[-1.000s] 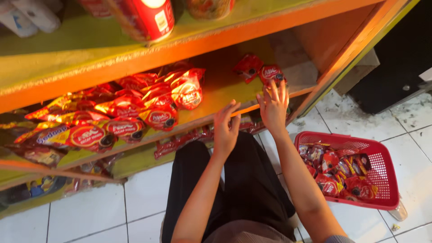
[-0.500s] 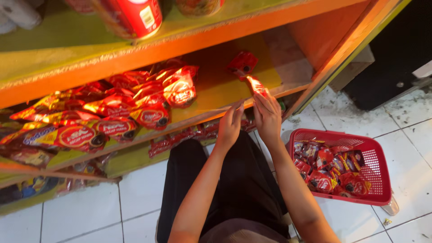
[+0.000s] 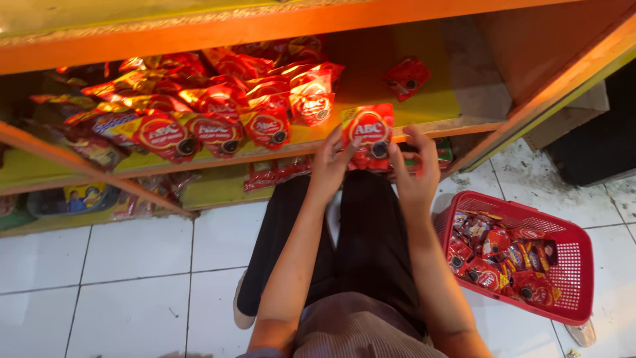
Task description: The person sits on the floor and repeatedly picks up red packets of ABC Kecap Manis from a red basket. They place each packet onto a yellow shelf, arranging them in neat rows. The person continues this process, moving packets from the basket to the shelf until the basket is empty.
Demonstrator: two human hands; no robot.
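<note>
Crouched low before an orange-edged shelf (image 3: pixel 199 33), you face rows of red sauce pouches (image 3: pixel 218 113) packed along the yellowish board at far left and centre, overlapping one another and leaning toward you. Further right, your left hand (image 3: pixel 329 166) is raised in front of the shelf edge, its fingers (image 3: pixel 344 147) pinching the left side of a single red pouch (image 3: pixel 368 132) held upright just in front of the stacked rows. Your right hand (image 3: pixel 416 174) sits on the other side of that same pouch, fingers curled against its right edge, so both hands grip it between them. Behind it and to the right, one lone pouch (image 3: pixel 407 77) lies apart on the bare stretch of shelf. At far right, a red plastic basket (image 3: pixel 575 265) rests on the white tiled floor (image 3: pixel 119 265) beside your knee, with more red pouches (image 3: pixel 503 262) heaped inside it.
</note>
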